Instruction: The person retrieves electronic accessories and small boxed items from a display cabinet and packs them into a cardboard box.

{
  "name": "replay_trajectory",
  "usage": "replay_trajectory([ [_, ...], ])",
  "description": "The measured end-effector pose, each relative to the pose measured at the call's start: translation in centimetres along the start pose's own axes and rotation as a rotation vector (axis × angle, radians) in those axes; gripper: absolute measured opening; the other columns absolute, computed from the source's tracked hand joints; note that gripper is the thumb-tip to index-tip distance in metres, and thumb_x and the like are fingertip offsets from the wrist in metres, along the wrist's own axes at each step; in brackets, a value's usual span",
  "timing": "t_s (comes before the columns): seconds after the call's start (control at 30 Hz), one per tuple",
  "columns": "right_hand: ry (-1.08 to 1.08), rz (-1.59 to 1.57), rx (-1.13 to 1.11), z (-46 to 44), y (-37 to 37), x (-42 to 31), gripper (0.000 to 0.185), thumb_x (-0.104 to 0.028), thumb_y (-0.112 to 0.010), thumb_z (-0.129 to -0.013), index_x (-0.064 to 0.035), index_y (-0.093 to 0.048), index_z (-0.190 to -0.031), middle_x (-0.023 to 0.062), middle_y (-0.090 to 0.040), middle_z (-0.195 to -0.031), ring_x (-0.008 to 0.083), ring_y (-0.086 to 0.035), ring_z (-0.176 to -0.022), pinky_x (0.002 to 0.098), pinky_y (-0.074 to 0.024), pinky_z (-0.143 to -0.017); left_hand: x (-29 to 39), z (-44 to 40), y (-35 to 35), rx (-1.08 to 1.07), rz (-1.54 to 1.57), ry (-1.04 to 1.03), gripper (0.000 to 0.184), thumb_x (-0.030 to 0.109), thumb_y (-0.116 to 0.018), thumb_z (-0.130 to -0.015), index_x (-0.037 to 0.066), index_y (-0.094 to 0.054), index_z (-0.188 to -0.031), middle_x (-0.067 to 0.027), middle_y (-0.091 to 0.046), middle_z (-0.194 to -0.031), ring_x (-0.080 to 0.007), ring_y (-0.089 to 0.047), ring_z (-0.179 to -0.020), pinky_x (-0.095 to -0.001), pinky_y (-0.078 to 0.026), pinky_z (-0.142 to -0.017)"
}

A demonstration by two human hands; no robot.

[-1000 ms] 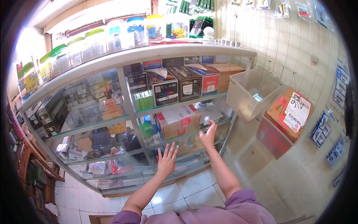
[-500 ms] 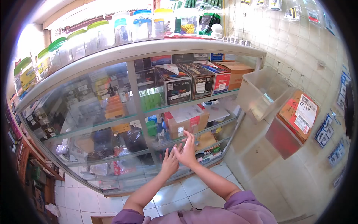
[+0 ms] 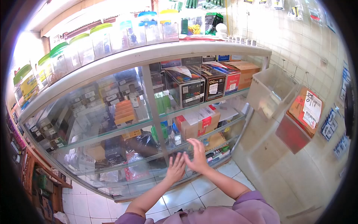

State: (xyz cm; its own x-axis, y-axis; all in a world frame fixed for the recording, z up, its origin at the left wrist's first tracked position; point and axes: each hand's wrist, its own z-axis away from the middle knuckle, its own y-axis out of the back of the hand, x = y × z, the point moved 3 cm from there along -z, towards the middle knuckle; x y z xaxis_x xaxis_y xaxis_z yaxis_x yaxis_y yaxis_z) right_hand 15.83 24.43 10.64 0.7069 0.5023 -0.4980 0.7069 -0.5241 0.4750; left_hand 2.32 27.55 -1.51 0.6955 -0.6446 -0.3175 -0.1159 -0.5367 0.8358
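Observation:
My left hand is in front of the lower shelves of a glass display case, fingers spread and nothing in it. Close beside it on the right, my right hand is raised with its fingers apart and holds nothing. A small gap shows between the hands. Behind and above them, a taped cardboard box sits on the middle shelf. On the shelf over it stand a black printed box, an OG box and a red-fronted box.
Lidded plastic jars line the case top. A clear bin and a red bin holding papers hang on the right wall. A wooden shelf stands at the lower left, above white floor tiles.
The hands came together from wide apart, then separated slightly. The view has shifted, so the case's upper boxes appear farther right. The case's sliding glass seems to sit differently, with its post farther right.

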Motion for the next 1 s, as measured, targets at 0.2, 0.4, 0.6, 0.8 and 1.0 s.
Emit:
replay_trajectory([
  [0.2,0.053,0.411,-0.005,-0.8,3.7,3.4,0.096,-0.032,-0.076,-0.070,-0.0057,-0.021,-0.144,0.0190,-0.016,-0.151,0.0383,-0.012,-0.140,0.0605,-0.0077,-0.109,3.0,-4.0,1.0,0.011,0.049,-0.247,0.068,0.031,-0.064,-0.071,0.012,-0.046,-0.134,-0.0067,-0.032,-0.146,-0.0221,-0.021,-0.140,-0.0516,-0.009,-0.112],
  [0.4,0.068,0.502,-0.080,-1.6,3.4,4.8,0.095,-0.043,-0.075,-0.068,-0.0034,-0.028,-0.141,0.0148,-0.035,-0.138,0.0353,-0.027,-0.133,0.0615,-0.0074,-0.108,3.4,-6.1,0.1,-0.030,-0.026,-0.163,0.059,0.024,-0.057,-0.075,0.012,-0.048,-0.132,-0.0055,-0.032,-0.147,-0.0199,-0.023,-0.139,-0.0552,-0.007,-0.111],
  [0.6,0.080,0.368,-0.122,-1.3,0.9,6.1,0.087,-0.040,-0.073,-0.070,0.0027,-0.033,-0.135,0.0188,-0.041,-0.127,0.0355,-0.035,-0.123,0.0583,-0.0172,-0.104,2.8,-5.5,-2.1,0.012,-0.212,-0.245,0.052,0.030,-0.048,-0.081,0.009,-0.051,-0.129,-0.0071,-0.033,-0.146,-0.0209,-0.023,-0.138,-0.0606,-0.003,-0.110],
  [0.8,-0.065,0.042,-0.038,-0.3,-2.4,5.8,0.082,-0.022,-0.066,-0.075,0.0106,-0.021,-0.136,0.0236,-0.040,-0.128,0.0396,-0.037,-0.118,0.0490,-0.0256,-0.098,2.8,-5.0,-3.7,0.011,-0.285,-0.196,0.049,0.030,-0.050,-0.079,0.010,-0.056,-0.124,-0.0064,-0.036,-0.144,-0.0241,-0.022,-0.138,-0.0660,-0.001,-0.107],
  [1.0,-0.095,-0.032,-0.094,0.5,-2.6,4.9,0.083,-0.018,-0.068,-0.074,0.0099,-0.020,-0.137,0.0228,-0.042,-0.128,0.0383,-0.039,-0.119,0.0485,-0.0271,-0.098,2.6,-3.2,-4.2,0.005,-0.236,-0.219,0.046,0.028,-0.052,-0.076,0.012,-0.060,-0.117,-0.0035,-0.045,-0.138,-0.0229,-0.026,-0.137,-0.0631,0.000,-0.109],
])
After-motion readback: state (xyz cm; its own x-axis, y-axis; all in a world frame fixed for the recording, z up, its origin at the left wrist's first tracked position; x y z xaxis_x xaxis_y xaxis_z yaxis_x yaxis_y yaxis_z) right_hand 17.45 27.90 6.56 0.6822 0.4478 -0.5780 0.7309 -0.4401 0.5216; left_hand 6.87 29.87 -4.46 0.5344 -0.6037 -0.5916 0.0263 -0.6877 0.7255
